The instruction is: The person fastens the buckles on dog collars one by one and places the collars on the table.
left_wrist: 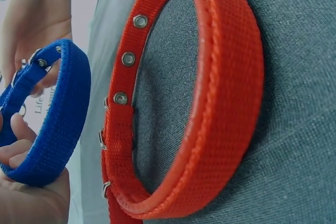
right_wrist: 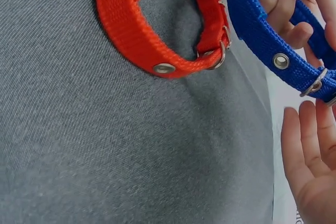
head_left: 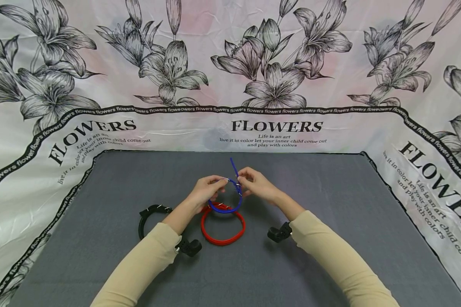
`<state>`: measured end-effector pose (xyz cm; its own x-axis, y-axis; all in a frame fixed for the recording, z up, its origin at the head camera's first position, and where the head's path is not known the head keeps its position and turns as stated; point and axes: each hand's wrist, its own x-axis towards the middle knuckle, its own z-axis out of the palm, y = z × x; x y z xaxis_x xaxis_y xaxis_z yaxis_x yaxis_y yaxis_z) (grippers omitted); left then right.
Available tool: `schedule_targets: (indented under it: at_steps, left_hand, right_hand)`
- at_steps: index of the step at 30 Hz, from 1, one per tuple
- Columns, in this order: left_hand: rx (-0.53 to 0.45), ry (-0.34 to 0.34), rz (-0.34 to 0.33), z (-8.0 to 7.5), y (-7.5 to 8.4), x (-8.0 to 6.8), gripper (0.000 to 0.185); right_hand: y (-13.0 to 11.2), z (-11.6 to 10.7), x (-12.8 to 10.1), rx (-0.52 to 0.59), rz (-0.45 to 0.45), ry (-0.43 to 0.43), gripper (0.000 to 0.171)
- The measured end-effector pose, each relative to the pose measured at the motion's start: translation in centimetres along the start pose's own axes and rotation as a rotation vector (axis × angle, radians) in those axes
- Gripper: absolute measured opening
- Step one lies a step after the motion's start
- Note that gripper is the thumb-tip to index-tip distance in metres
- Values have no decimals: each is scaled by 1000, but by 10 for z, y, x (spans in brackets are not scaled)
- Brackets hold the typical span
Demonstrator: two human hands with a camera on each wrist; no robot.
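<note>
A blue pet collar point(head_left: 226, 210), closed into a loop, is held up between both hands above the grey cloth. My left hand point(head_left: 210, 187) pinches its left side, with fingers reaching inside the loop in the right wrist view. At the buckle side, my right hand point(head_left: 256, 184) pinches the strap, whose free end points up and away. Metal eyelets and a buckle point(right_wrist: 315, 83) show on the blue webbing. Just below, a red collar point(left_wrist: 231, 103) lies buckled in a ring on the cloth, its eyelets and metal fittings showing.
A black collar point(head_left: 142, 224) lies to the left, partly hidden by the left forearm. Black wrist cameras point(head_left: 279, 232) hang under both sleeves. The grey cloth point(head_left: 330, 187) is bordered by white fabric point(head_left: 192, 132) printed with flowers and lettering.
</note>
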<state>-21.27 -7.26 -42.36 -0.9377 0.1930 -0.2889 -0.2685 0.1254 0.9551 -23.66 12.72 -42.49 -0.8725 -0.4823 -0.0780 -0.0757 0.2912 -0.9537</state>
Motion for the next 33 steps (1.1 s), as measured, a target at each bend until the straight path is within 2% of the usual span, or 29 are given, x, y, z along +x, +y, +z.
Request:
schedule_targets:
  at_steps: [6,13,25,33]
  left_hand:
    - [-23,-7,4,4,-3,2,26]
    - [-26,-19,0,8,-2,1,28]
    - [95,65,38,10,-5,4,31]
    - [116,72,60,11,-6,2,27]
  right_hand:
    - [-6,1,3,12,13,88,35]
    - [-10,1,5,-34,11,162,33]
    - [-12,5,4,-56,-35,157,27]
    - [-12,4,2,-60,-40,155,19]
